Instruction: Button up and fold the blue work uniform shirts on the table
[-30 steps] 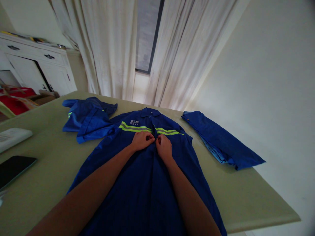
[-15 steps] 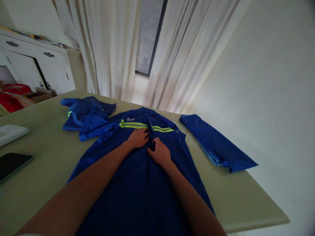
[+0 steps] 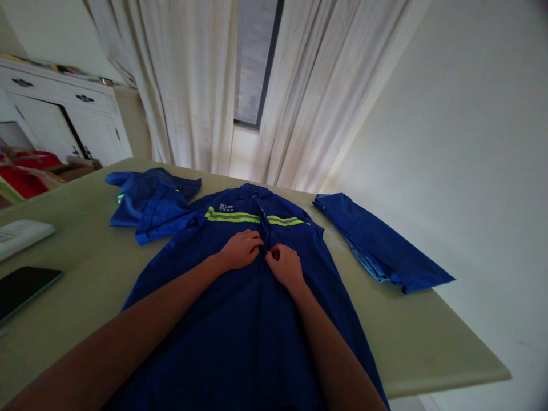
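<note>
A dark blue work jacket (image 3: pixel 222 337) with a yellow-green and grey reflective stripe lies spread on the table, its collar at the far end. White lettering marks one side of its chest. My left hand (image 3: pixel 242 249) is at the front opening below the stripe, fingers curled and pinching the placket edge. Just to its right, my right hand (image 3: pixel 286 264) is curled with thumb and forefinger together on the other side of the same placket. Whatever small fastener may be between the fingertips is hidden.
Folded blue trousers or a similar garment (image 3: pixel 381 245) lie on the table's right side. A crumpled blue garment (image 3: pixel 154 200) lies at the far left. A black phone (image 3: pixel 28 288) and a white object (image 3: pixel 25 235) sit on the left of the pale green table (image 3: pixel 445 348).
Both hands have slid a little down the placket toward me. My left hand, flatter before, is now more curled at the edge, and my right fingers have closed together.
</note>
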Tool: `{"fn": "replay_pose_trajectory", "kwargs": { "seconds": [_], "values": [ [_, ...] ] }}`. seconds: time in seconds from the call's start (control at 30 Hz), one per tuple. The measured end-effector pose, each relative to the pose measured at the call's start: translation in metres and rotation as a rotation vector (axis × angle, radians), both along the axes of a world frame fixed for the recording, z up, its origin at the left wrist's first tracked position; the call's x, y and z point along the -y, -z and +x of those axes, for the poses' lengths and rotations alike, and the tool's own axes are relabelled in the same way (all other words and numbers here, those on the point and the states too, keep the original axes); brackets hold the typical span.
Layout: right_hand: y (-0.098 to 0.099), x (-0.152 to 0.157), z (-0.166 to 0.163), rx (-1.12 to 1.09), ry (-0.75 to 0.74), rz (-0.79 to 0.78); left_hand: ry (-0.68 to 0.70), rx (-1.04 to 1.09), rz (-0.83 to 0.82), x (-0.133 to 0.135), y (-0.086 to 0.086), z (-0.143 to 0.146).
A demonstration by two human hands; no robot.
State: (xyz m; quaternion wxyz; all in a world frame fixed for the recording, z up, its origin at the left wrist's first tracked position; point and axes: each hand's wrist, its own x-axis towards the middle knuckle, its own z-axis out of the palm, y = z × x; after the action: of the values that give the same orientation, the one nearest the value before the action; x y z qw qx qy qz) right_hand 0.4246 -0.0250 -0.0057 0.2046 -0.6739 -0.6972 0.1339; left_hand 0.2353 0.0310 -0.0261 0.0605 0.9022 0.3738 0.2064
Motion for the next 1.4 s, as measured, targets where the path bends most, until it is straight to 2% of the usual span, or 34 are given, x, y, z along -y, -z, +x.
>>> {"fn": "replay_pose_trajectory", "kwargs": {
  "seconds": [0.3,0.47,0.6,0.8,1.1,1.27,1.4],
  "values": [
    [-0.018,0.019,-0.005,0.151,-0.130,-0.138,0.037,-0.019,-0.009,0.007,0.004,-0.003],
    [-0.021,0.026,-0.009,0.287,-0.163,-0.106,0.026,-0.040,0.019,0.009,0.000,-0.002],
    [-0.019,0.031,-0.015,0.368,-0.151,-0.067,0.095,-0.087,0.106,0.017,-0.005,0.004],
    [-0.023,0.034,-0.014,0.396,-0.148,-0.056,0.080,0.020,-0.020,0.030,-0.011,0.017],
    [-0.024,0.036,-0.018,0.494,-0.167,-0.066,0.101,-0.005,-0.069,0.026,-0.008,0.016],
    [-0.021,0.034,-0.017,0.485,-0.105,0.039,0.042,0.148,-0.196,0.020,-0.006,0.010],
    [-0.019,0.034,-0.017,0.484,-0.108,0.076,0.026,0.206,-0.196,0.021,-0.006,0.007]
  ]
}}
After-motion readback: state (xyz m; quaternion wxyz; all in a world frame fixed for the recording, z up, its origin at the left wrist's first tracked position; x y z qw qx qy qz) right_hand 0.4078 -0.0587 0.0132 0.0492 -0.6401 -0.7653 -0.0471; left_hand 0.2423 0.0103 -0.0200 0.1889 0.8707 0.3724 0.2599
